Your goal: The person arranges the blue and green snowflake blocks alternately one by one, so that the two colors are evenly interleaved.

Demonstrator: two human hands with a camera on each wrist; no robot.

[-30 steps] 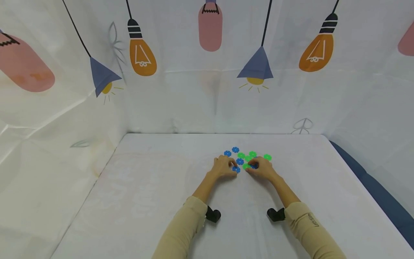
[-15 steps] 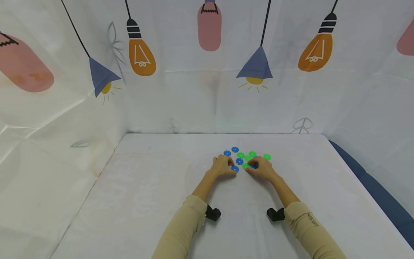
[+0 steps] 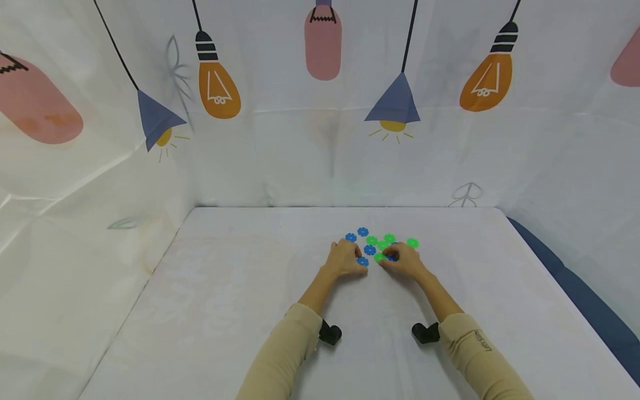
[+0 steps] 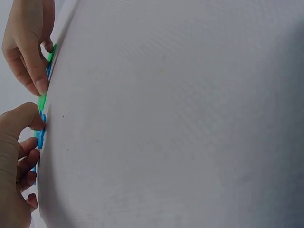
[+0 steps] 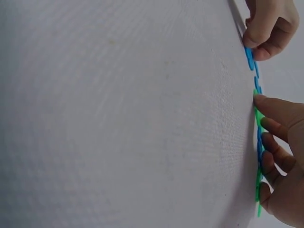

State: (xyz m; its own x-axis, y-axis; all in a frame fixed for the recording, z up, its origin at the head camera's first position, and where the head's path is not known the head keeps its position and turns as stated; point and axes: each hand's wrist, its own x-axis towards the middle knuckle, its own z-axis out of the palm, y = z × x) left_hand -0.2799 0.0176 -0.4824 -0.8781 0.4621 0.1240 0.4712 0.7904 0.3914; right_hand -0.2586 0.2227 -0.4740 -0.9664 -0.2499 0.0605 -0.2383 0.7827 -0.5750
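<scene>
Flat notched plastic discs, blue and green, lie in a loose cluster at the back of the white table. My left hand (image 3: 345, 259) is at the cluster's left side and pinches a blue snowflake disc (image 3: 363, 261) between thumb and fingers. On the other side, my right hand (image 3: 407, 261) pinches a green snowflake disc (image 3: 379, 258) at the near edge of the group. Another blue disc (image 3: 369, 250) lies between the hands. Beneath the right fingers a further blue piece is partly hidden. In the right wrist view, the right thumb presses the edge of the green disc (image 5: 257, 111).
Past the fingertips are two blue discs, one the farthest disc (image 3: 363, 231), and several green ones, with a green disc (image 3: 412, 243) at the far right. The white table (image 3: 225, 289) ends at a back wall sheet (image 3: 295, 155) printed with lamps.
The blue disc at my left hand has shifted slightly left, farther in between the fingers. The right hand holds its place, and the other discs lie as before.
</scene>
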